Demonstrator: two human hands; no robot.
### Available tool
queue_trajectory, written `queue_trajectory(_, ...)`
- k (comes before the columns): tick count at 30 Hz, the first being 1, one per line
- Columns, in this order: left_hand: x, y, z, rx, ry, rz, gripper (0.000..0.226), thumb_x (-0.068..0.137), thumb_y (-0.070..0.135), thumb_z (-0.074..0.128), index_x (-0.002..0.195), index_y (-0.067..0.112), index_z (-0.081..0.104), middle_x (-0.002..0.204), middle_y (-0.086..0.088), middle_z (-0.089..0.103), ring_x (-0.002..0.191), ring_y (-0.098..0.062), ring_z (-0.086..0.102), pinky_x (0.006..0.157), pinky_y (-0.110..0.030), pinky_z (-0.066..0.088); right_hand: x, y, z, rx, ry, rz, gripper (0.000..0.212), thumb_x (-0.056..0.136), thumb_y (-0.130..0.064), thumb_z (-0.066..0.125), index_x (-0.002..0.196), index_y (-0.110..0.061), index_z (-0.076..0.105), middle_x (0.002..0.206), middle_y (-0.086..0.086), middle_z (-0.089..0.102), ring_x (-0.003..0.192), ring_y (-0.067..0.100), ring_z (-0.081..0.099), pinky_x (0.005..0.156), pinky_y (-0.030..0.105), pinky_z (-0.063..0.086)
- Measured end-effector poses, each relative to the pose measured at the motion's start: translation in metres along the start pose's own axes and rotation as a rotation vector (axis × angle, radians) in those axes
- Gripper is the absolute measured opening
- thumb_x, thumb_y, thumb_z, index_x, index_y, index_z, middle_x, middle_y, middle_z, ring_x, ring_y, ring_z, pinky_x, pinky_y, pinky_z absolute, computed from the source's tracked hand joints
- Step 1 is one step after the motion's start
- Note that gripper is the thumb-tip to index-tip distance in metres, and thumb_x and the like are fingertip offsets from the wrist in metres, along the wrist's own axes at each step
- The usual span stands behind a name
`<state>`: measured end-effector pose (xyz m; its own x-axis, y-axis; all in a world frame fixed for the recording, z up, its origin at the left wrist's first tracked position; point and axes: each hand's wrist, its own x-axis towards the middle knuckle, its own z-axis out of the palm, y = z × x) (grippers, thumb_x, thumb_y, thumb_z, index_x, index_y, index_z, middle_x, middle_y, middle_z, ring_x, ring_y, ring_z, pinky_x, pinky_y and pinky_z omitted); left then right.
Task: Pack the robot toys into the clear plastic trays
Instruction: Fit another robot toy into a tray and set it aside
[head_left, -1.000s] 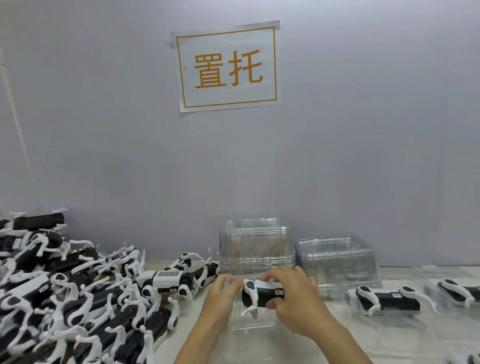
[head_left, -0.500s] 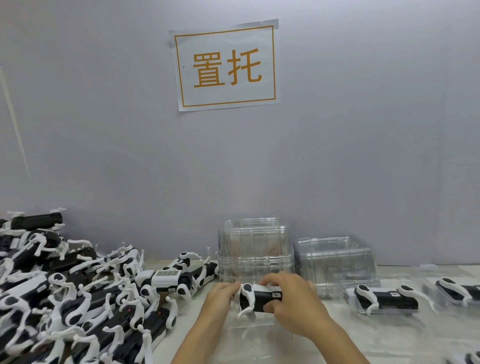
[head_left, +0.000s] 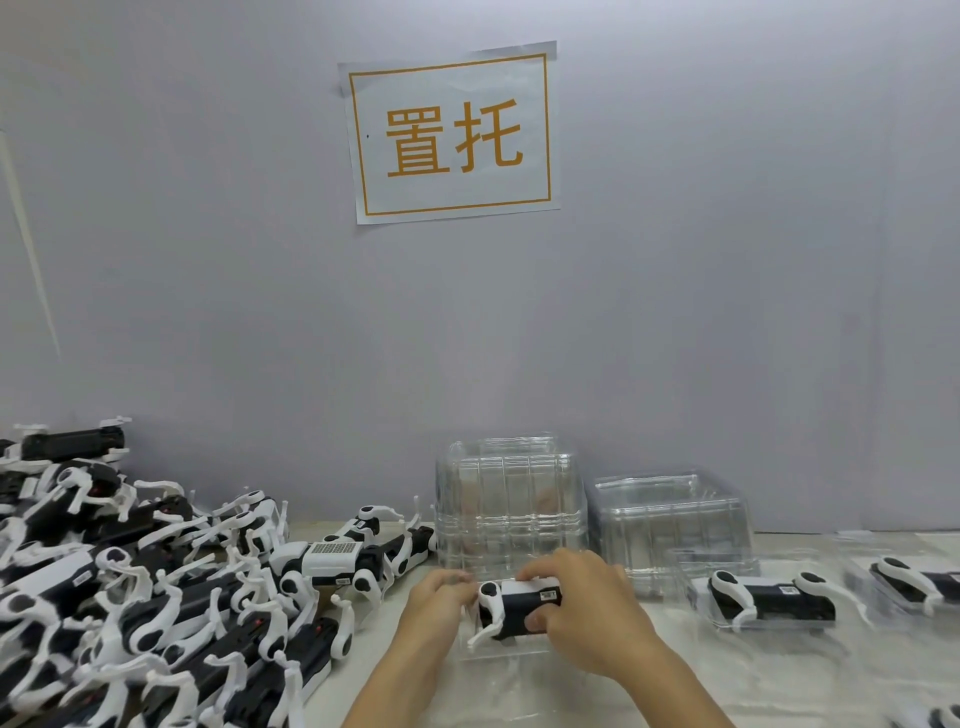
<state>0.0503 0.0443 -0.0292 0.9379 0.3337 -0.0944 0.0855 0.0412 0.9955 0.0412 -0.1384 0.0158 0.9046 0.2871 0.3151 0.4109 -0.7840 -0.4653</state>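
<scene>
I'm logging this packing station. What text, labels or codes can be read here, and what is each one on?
"置托": orange characters in an orange frame on the paper sign on the wall.
Small label on the held robot toy: too small to read.
Label on the packed toy: unreadable.
Dotted code patch on the white toy: unreadable.

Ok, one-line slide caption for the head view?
Both hands seat a black-and-white robot toy into a clear tray, unpacked toys piled left.

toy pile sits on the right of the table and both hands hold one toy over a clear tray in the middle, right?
Not quite. The head view shows the toy pile on the left of the table, not the right. The rest holds: the left hand and right hand hold one toy over a clear tray in the middle.
</scene>
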Motion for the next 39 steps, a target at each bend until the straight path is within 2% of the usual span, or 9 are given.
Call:
queue_trajectory(5,0.002,0.002,-0.001,0.038,0.003,-0.009,0.016,0.079,0.004,0.07,0.094,0.01,0.069,0.102,-0.013,0.07,0.105,-0.03,0.063,0.099,-0.044,0.047,0.0,-0.001,-0.001,-0.005,-0.015,0.005,0.038,0.086,-0.033,0.073,0.122,-0.042,0.064,0.126,-0.015,0.061,0.121,0.015,0.047,0.098,0.033,0.027)
queue_trajectory(10,0.0,0.01,0.0,0.209,-0.009,-0.039,0.028,0.076,-0.005,0.057,0.096,0.014,0.063,0.101,-0.007,0.065,0.097,-0.022,0.058,0.077,-0.032,0.045,-0.001,-0.002,0.0,-0.014,-0.089,0.053,0.037,0.085,-0.03,0.073,0.118,-0.045,0.066,0.127,-0.008,0.061,0.117,0.022,0.039,0.086,0.032,0.025)
queue_trajectory(15,-0.003,0.012,0.0,0.209,-0.01,-0.022,0.025,0.078,-0.003,0.057,0.096,0.014,0.061,0.096,-0.003,0.063,0.088,-0.016,0.055,0.066,-0.029,0.039,0.0,-0.001,0.001,-0.021,-0.094,0.05,0.039,0.084,-0.032,0.072,0.12,-0.046,0.065,0.129,-0.014,0.061,0.123,0.02,0.041,0.093,0.032,0.028)
queue_trajectory(21,0.0,0.014,-0.004,0.13,-0.039,-0.091,0.025,0.073,-0.011,0.059,0.088,0.008,0.057,0.088,-0.01,0.057,0.086,-0.024,0.05,0.069,-0.031,0.037,0.0,-0.002,0.001,0.012,-0.128,0.068,0.04,0.085,-0.03,0.073,0.121,-0.046,0.064,0.132,-0.014,0.059,0.122,0.023,0.038,0.088,0.033,0.029)
queue_trajectory(24,0.001,0.015,-0.003,0.132,0.015,-0.085,0.024,0.071,-0.014,0.059,0.079,0.008,0.058,0.084,-0.011,0.058,0.084,-0.027,0.05,0.074,-0.031,0.039,-0.001,-0.003,0.001,0.016,-0.139,0.078,0.041,0.084,-0.031,0.073,0.121,-0.047,0.064,0.131,-0.013,0.059,0.12,0.025,0.037,0.086,0.034,0.032)
queue_trajectory(27,-0.006,0.017,-0.001,0.177,0.061,-0.072,0.022,0.073,-0.01,0.059,0.084,0.009,0.06,0.088,-0.01,0.061,0.085,-0.024,0.053,0.074,-0.032,0.042,-0.001,-0.002,0.001,0.014,-0.14,0.09,0.041,0.084,-0.03,0.073,0.121,-0.047,0.064,0.13,-0.012,0.059,0.12,0.025,0.038,0.09,0.035,0.035)
queue_trajectory(33,-0.024,0.025,-0.001,0.288,-0.031,0.147,0.035,0.081,-0.007,0.052,0.097,0.022,0.06,0.106,-0.001,0.063,0.093,-0.018,0.063,0.076,-0.03,0.051,-0.001,-0.001,0.0,0.029,-0.126,0.102,0.041,0.084,-0.03,0.072,0.119,-0.05,0.064,0.129,-0.013,0.059,0.12,0.024,0.038,0.087,0.034,0.035)
queue_trajectory(37,-0.03,0.036,-0.004,0.435,-0.098,0.309,0.014,0.093,0.013,0.058,0.097,0.027,0.059,0.111,0.015,0.058,0.099,-0.003,0.058,0.071,-0.018,0.043,-0.001,0.0,0.0,0.049,-0.103,0.107,0.043,0.084,-0.031,0.073,0.122,-0.049,0.063,0.132,-0.015,0.058,0.123,0.023,0.039,0.092,0.035,0.038)
queue_trajectory(39,-0.031,0.04,-0.009,0.515,-0.177,0.355,0.01,0.093,0.024,0.062,0.099,0.03,0.058,0.116,0.021,0.052,0.108,-0.001,0.052,0.076,-0.017,0.038,-0.002,0.0,0.0,0.059,-0.096,0.104,0.043,0.085,-0.032,0.073,0.123,-0.048,0.063,0.132,-0.015,0.059,0.124,0.023,0.04,0.096,0.036,0.038)
